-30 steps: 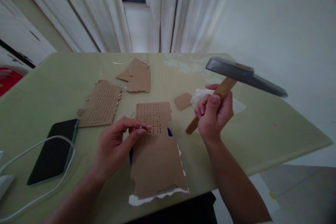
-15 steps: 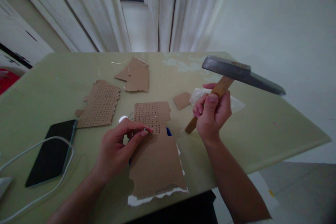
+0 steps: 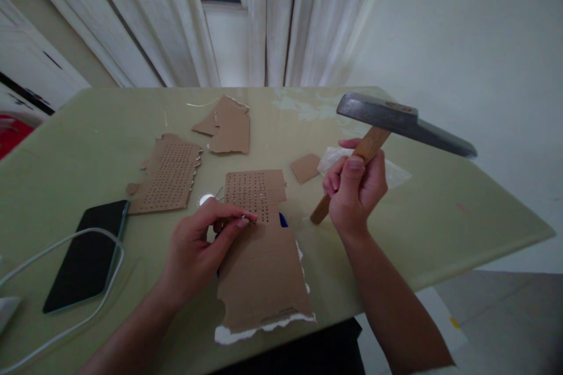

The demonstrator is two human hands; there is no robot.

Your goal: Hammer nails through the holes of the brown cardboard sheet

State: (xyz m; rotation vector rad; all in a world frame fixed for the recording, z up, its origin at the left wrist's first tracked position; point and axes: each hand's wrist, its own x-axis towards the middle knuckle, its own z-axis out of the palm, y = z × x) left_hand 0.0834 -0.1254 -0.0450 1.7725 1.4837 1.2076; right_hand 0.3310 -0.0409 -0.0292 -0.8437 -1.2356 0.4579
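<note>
My right hand [image 3: 358, 187] grips the wooden handle of a hammer [image 3: 380, 114], raised above the table with its dark metal head uppermost. The fingers of my left hand [image 3: 204, 240] pinch a small thin nail [image 3: 247, 218], whose tip is at the cardboard. Beneath that hand lies a piece of cardboard [image 3: 264, 275] with rows of punched holes in its far part and a torn white near edge. Something blue [image 3: 283, 220] shows from under it; what it is stays mostly hidden.
Left of my hand are a second perforated cardboard piece [image 3: 169, 176], a dark tablet or phone [image 3: 88, 258] and a white cable [image 3: 101, 231]. Scraps of cardboard [image 3: 231, 129] lie farther back. A small cardboard square [image 3: 305, 167] and a clear plastic bag [image 3: 396, 173] are near the hammer.
The hammer and my right hand have shifted very slightly left. My left hand stays almost still, still pinching the nail.
</note>
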